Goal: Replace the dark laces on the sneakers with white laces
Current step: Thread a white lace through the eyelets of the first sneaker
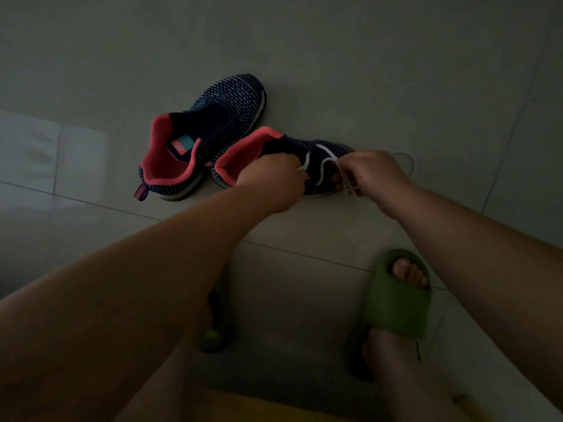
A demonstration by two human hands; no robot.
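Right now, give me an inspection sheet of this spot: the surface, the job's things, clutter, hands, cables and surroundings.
Surface: pale tiled floor, dimly lit, grout lines visible.
Job's things: two dark knit sneakers with pink lining. The far sneaker shows no lace. The near sneaker has a white lace partly threaded, a loop trailing on the floor to its right.
Clutter: nothing seen.
Hands: left hand pinches one lace end; right hand pinches the other end over the near sneaker.
Cables: nothing seen.
Surroundings: the person's foot in a green slide sandal; a second green sandal mostly hidden behind the left arm. Dark laces not in view.
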